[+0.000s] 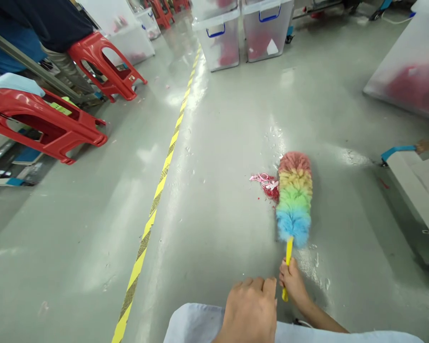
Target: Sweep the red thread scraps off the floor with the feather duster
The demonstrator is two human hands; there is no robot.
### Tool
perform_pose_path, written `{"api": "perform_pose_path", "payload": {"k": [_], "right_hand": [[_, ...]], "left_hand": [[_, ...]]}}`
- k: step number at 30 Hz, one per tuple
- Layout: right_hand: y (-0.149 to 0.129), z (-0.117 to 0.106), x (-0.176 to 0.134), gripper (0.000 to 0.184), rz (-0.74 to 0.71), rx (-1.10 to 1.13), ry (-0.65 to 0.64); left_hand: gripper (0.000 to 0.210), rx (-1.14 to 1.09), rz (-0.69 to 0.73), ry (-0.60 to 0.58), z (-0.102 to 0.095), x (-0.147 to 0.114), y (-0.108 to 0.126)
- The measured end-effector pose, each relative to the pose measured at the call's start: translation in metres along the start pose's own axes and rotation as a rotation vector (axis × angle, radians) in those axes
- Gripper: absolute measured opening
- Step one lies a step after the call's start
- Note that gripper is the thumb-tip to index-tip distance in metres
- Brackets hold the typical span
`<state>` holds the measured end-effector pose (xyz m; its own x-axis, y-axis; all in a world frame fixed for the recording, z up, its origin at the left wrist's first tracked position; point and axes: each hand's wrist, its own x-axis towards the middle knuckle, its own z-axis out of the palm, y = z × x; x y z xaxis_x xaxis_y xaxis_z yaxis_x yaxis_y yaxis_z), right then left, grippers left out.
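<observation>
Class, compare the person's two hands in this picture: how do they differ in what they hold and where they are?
The right hand is closed round the yellow handle of the rainbow duster, whereas the left hand holds nothing. The left hand rests on the light blue knee, close to the camera; the right hand reaches out over the grey floor. Both are bare.

Factory or workshop floor. Smooth grey painted floor (93, 228) with a yellow-black striped tape line (157, 195) marking an aisle. Clear lidded storage bins (219, 40) of red material; red plastic stools (103, 64) beside metal-framed workstations (39, 71).
</observation>
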<state>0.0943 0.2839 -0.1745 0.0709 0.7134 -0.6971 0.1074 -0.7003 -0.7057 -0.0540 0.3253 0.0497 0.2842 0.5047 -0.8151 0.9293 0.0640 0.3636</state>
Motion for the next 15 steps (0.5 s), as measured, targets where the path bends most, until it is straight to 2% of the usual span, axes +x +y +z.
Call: {"api": "perform_pose_path", "payload": {"k": [2,4,6,12,15], "right_hand": [[-0.027,0.003,0.008,0.056,-0.055,0.068,-0.018],[-0.049,-0.011,0.011,0.061,-0.084,0.088,0.004],[-0.062,-0.035,0.01,0.063,-0.097,0.06,0.059],[-0.073,-0.118,-0.004,0.056,-0.073,-0.169,0.357],[-0.092,-0.15,-0.018,0.053,-0.057,-0.211,0.458]], "left_hand": [[0.044,-0.01,-0.015,-0.006,-0.002,-0.002,-0.002],[0.044,-0.024,-0.025,0.004,-0.002,-0.003,-0.004],[0.044,-0.032,-0.032,0.002,-0.002,-0.002,-0.007],[0.047,-0.028,0.027,-0.044,0.0,0.005,-0.006],[0.051,-0.024,0.006,-0.08,0.002,0.005,0.001]]}}
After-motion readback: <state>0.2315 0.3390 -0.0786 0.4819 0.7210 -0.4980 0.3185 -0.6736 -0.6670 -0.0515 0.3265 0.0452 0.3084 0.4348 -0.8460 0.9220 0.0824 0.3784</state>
